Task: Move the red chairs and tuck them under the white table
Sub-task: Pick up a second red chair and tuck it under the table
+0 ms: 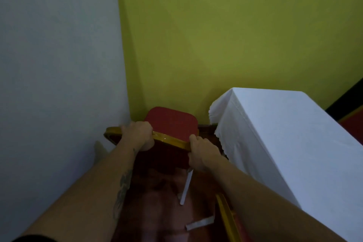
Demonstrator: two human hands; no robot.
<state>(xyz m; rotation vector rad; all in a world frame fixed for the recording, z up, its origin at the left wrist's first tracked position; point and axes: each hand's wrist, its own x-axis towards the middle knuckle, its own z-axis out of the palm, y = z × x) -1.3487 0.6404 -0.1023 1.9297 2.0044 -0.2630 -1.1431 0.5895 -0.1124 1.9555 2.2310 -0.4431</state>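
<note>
Both hands (137,133) (198,152) grip red chair (170,123) backrest; white table (284,133) close right.

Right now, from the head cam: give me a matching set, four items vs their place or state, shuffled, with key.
Items
1. left hand
2. right hand
3. red seat
4. white table

Places or states
A. draped in cloth, on the right of the view
B. gripping the right end of the chair's gold top rail
C. in the corner, below the green wall
D. gripping the rail near the grey wall

Pairs: 1-D, 2-B, 3-C, 4-A
</note>
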